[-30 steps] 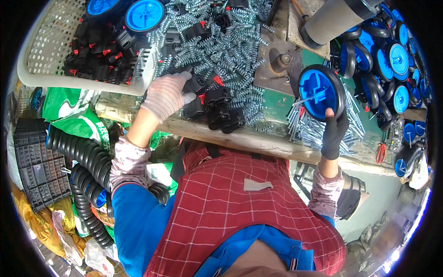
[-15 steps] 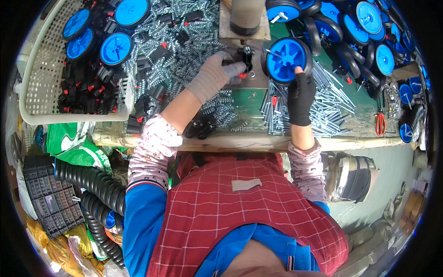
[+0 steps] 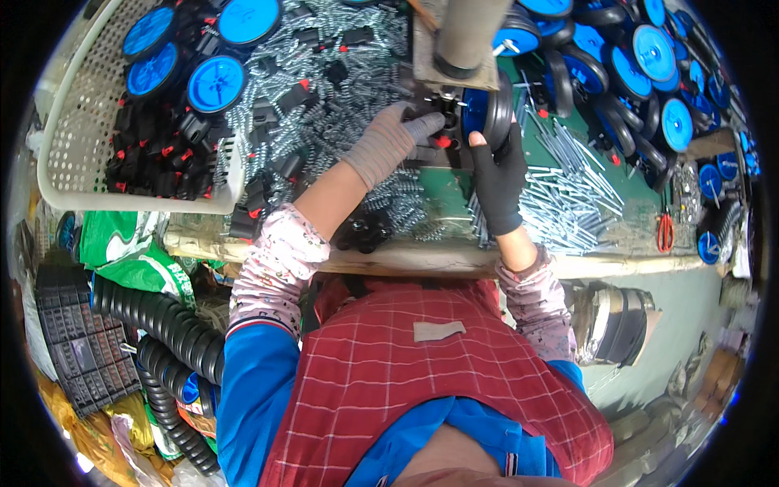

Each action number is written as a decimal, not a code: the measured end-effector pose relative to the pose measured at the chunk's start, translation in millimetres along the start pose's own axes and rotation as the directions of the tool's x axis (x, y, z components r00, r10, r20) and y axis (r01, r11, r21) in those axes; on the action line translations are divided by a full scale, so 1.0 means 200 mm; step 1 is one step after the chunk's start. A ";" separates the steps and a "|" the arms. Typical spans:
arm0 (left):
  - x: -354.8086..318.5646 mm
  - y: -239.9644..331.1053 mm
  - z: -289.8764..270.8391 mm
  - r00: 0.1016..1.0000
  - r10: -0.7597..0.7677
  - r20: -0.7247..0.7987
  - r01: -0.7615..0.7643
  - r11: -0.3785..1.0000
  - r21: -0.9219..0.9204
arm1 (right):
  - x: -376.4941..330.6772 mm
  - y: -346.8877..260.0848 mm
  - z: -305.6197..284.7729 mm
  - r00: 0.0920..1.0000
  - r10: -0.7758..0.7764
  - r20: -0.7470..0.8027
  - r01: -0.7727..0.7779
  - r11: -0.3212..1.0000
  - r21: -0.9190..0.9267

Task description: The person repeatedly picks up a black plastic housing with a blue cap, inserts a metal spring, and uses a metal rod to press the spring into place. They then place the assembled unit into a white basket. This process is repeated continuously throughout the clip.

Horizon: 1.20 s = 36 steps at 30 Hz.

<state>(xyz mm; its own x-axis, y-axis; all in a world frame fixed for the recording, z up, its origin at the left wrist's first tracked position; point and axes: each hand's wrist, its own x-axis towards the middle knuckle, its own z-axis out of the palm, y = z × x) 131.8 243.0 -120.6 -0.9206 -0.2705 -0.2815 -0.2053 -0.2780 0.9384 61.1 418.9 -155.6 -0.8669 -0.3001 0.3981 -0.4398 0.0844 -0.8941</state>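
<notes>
My left hand (image 3: 395, 140), in a grey glove, grips a black plastic bracket with a red tab (image 3: 442, 141) below the press head. In my right hand (image 3: 498, 177), in a black glove with a bare thumb tip, is a blue wheel with a black tyre (image 3: 503, 109). The wheel stands edge-on, its blue face toward the bracket, and a metal pin end shows between the two. Whether the pin is inside the bracket I cannot tell. Loose metal pins (image 3: 568, 195) lie right of my right hand, and a heap of springs (image 3: 324, 122) lies left of my left hand.
The press's grey cylinder (image 3: 471, 36) and square plate (image 3: 442, 75) overhang both hands. A white perforated basket (image 3: 130, 199) holds wheels and black brackets. More blue wheels (image 3: 653, 53) crowd the right. Red-handled scissors (image 3: 665, 233) lie near the wooden table edge (image 3: 438, 261).
My right hand has brought the wheel left and turned it from face-up to edge-on beside the bracket. My left hand has shifted slightly right in the picture, still gripping the bracket; the view has moved slightly.
</notes>
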 end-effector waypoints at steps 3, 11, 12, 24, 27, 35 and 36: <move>-0.01 -0.01 -0.21 0.954 0.301 0.015 -0.271 0.836 0.477 | 0.00 0.01 0.02 0.992 -0.119 0.039 0.121 0.989 -0.081; -0.06 0.22 -1.20 0.751 0.590 -0.297 0.574 -0.359 0.736 | 0.25 0.13 -0.17 0.966 -0.167 0.198 0.219 0.936 -0.277; -0.05 0.21 -1.28 0.732 0.561 -0.387 0.640 -0.370 0.673 | 0.36 0.19 -0.25 0.953 -0.173 0.248 0.248 0.917 -0.314; -0.11 0.31 -1.20 0.651 0.685 -0.328 0.617 -0.226 0.754 | 0.67 0.22 -0.61 0.838 0.061 0.543 0.030 0.987 -0.157; -0.18 0.30 -0.93 0.655 0.650 -0.387 0.153 0.387 0.909 | 0.35 0.43 -0.46 0.807 0.255 0.533 0.144 0.790 -0.596; -0.30 -0.15 -0.12 0.962 0.190 -0.196 -0.188 0.982 0.028 | 0.27 0.32 -0.43 0.866 0.293 0.404 -0.332 0.943 0.028; -0.30 -0.17 -0.07 0.970 0.215 -0.111 -0.209 0.976 0.066 | 0.24 0.22 -0.41 0.886 0.210 0.413 -0.287 0.949 0.133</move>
<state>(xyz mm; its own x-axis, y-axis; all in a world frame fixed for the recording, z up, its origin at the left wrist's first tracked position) 198.1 255.7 -138.1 -0.9004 -0.4249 -0.0936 -0.0299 -0.1541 0.9876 -19.1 485.5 -158.6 -0.7638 -0.6404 0.0805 -0.1373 0.0394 -0.9897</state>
